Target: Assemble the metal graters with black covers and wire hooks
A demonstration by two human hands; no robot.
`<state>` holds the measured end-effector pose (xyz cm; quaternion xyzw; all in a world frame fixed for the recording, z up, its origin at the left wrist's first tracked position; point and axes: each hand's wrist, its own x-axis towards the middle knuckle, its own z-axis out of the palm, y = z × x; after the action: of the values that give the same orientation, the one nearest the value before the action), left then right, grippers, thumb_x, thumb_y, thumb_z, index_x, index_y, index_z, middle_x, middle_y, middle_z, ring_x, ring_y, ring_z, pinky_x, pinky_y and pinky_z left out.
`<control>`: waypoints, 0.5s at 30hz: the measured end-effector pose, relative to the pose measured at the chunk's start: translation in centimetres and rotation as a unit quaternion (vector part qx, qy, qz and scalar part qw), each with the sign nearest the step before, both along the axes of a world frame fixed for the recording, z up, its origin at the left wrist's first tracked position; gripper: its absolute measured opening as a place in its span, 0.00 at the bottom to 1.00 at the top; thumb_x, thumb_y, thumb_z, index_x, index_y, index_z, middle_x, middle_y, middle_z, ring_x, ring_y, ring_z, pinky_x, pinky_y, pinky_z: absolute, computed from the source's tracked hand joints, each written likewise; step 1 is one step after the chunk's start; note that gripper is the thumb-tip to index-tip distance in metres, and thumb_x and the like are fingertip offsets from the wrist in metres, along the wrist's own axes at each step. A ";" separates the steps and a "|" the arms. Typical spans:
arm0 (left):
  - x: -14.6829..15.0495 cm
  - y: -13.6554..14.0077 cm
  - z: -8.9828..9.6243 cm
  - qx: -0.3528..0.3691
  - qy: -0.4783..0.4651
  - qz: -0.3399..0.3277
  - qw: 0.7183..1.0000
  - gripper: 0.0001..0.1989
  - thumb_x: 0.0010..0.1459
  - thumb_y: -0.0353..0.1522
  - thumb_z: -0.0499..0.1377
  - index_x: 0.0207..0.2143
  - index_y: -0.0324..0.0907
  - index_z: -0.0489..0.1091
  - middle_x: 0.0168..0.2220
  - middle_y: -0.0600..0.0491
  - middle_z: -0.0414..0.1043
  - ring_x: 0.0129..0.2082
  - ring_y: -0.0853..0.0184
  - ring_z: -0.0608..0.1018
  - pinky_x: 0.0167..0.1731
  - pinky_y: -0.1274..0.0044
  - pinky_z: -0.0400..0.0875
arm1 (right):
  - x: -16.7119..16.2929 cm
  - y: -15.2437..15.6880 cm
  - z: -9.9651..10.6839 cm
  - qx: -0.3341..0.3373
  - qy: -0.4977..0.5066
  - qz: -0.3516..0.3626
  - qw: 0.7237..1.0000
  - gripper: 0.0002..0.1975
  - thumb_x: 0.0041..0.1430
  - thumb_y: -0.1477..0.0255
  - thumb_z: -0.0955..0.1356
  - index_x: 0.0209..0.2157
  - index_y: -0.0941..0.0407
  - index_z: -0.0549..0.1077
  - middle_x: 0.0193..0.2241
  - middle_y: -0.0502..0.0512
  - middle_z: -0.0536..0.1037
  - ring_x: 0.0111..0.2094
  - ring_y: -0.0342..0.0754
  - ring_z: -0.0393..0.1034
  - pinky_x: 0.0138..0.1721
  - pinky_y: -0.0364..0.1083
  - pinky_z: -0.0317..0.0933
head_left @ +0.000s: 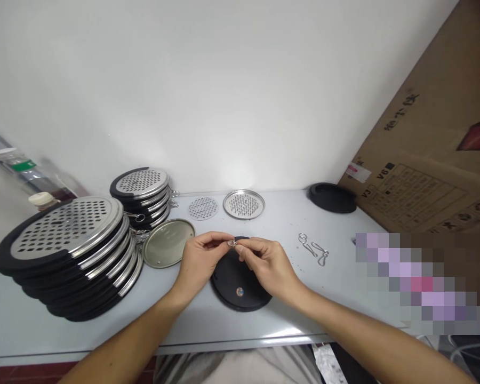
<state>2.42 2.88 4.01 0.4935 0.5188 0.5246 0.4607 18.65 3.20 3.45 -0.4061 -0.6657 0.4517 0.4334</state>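
Fingertips together, my left hand (205, 260) and my right hand (269, 262) pinch a small metal ring (232, 243) between them. Just below is a round black disc (232, 280) lying on the table, with a small round sticker (240, 292) near its front edge. My hands cover part of the disc's far side. Beside my left hand, a round greenish-grey metal plate (168, 242) leans at the stack on the left. To the right of my right hand lie several bent wire hooks (314, 249).
Two stacks of black-and-silver perforated discs (68, 229) (142, 184) stand at left, bottles (28, 170) behind them. A perforated sheet (203, 208) and a rimmed grater plate (244, 205) lie near the wall. A black ring-like piece (332, 197) sits beside a large cardboard box (424, 160).
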 end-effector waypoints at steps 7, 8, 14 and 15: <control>-0.6 0.2 0.2 -0.052 -0.092 -0.119 0.987 0.14 0.54 0.30 0.64 0.44 0.41 0.76 0.46 0.47 0.78 0.45 0.60 0.78 0.47 0.71 0.72 | -0.1 0.8 0.0 -0.188 0.134 0.094 0.968 0.18 0.57 0.60 0.69 0.20 0.58 0.68 0.14 0.42 0.56 0.17 0.37 0.46 0.20 0.42 0.38; -0.9 0.2 0.4 -0.045 -0.095 -0.160 0.982 0.18 0.53 0.29 0.64 0.48 0.42 0.74 0.50 0.47 0.76 0.49 0.59 0.76 0.50 0.70 0.70 | 0.0 0.9 0.1 -0.213 0.162 0.110 0.957 0.18 0.56 0.61 0.70 0.20 0.58 0.68 0.14 0.42 0.57 0.17 0.37 0.45 0.20 0.43 0.37; -2.0 0.2 1.4 -0.018 0.000 -0.261 0.965 0.21 0.52 0.29 0.67 0.50 0.43 0.73 0.47 0.47 0.75 0.44 0.61 0.78 0.46 0.70 0.72 | 0.6 1.0 0.7 -0.274 0.232 0.148 0.921 0.17 0.52 0.64 0.73 0.19 0.61 0.69 0.14 0.43 0.58 0.17 0.35 0.45 0.20 0.43 0.34; -2.0 0.3 1.5 -0.002 0.025 -0.243 0.970 0.17 0.53 0.30 0.66 0.47 0.42 0.75 0.44 0.48 0.76 0.42 0.62 0.78 0.45 0.72 0.73 | 0.6 0.9 0.7 -0.276 0.230 0.150 0.921 0.17 0.52 0.64 0.73 0.19 0.61 0.70 0.15 0.43 0.59 0.17 0.35 0.45 0.20 0.43 0.34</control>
<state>0.37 3.13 5.49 0.6164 0.3962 0.3833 0.5623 19.27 4.11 4.17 -0.2900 -0.4503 0.7580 0.3722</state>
